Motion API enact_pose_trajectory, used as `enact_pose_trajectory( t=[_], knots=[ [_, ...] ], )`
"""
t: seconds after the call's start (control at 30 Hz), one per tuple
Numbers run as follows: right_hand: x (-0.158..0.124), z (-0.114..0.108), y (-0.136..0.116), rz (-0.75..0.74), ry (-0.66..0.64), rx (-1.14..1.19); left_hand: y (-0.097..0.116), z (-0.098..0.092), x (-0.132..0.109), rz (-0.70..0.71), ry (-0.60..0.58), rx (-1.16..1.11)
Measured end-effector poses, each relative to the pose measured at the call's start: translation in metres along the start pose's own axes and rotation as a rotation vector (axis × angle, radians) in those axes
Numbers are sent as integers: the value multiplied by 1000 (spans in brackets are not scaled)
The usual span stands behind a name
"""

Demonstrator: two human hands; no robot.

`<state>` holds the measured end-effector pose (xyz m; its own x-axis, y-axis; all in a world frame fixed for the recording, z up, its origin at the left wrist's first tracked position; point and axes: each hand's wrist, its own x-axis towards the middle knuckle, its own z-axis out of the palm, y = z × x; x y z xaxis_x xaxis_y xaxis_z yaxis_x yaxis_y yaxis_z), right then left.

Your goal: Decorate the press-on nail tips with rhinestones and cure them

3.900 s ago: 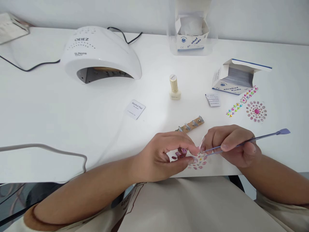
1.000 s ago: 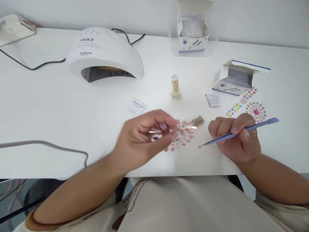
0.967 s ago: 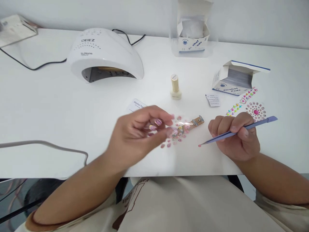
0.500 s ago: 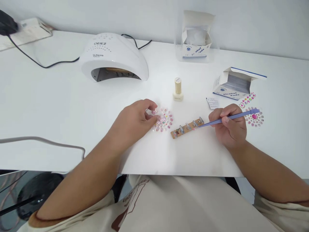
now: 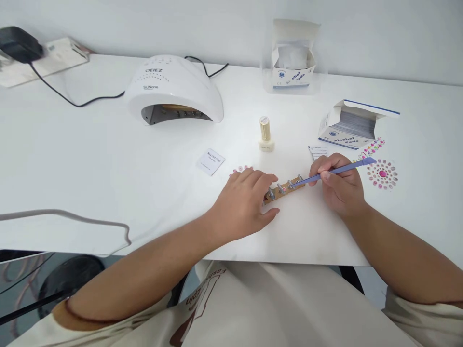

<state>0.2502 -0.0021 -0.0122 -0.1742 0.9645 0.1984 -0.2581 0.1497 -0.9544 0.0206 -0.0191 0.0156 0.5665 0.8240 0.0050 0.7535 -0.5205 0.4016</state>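
Observation:
My left hand (image 5: pixel 240 205) reaches over the left end of a narrow brown strip (image 5: pixel 292 187), thumb and fingers apart on either side of it. Several small silvery-grey nail tips (image 5: pixel 280 188) stand in a row along the strip, the leftmost partly behind my fingers. In my right hand (image 5: pixel 342 185) are purple tweezers (image 5: pixel 338 170), pinched between thumb and fingers. Their thin point lies over the strip, near a tiny pink gem (image 5: pixel 284 190). Whether the point grips that gem is too small to tell. A ring of pink gems (image 5: pixel 243 169) is mostly hidden behind my left hand.
A white nail lamp (image 5: pixel 173 91) stands at the back left, its cord running to a power strip (image 5: pixel 65 58). Behind the strip are a polish bottle (image 5: pixel 265 135) and an alcohol pad packet (image 5: pixel 211 161). Alcohol pad boxes (image 5: pixel 340 140) and gem stickers (image 5: pixel 382 174) lie right.
My left hand has moved right, from the ring of gems to the strip's left end, and its fingers have spread. The tweezers' point has shifted slightly left and up over the strip.

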Motion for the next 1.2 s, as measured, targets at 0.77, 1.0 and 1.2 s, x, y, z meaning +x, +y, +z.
enact_pose_trajectory(
  t=[0.77, 1.0, 1.2],
  knots=[
    [-5, 4, 3, 39, -20, -96, -16, -2, 1, 40, 95, -169],
    [-5, 4, 1, 6, -26, -118, -19, 1, 3, 73, 78, -174],
    [-6, 2, 2, 8, -49, -216, -17, 1, 4, 65, 80, -164]
  ],
)
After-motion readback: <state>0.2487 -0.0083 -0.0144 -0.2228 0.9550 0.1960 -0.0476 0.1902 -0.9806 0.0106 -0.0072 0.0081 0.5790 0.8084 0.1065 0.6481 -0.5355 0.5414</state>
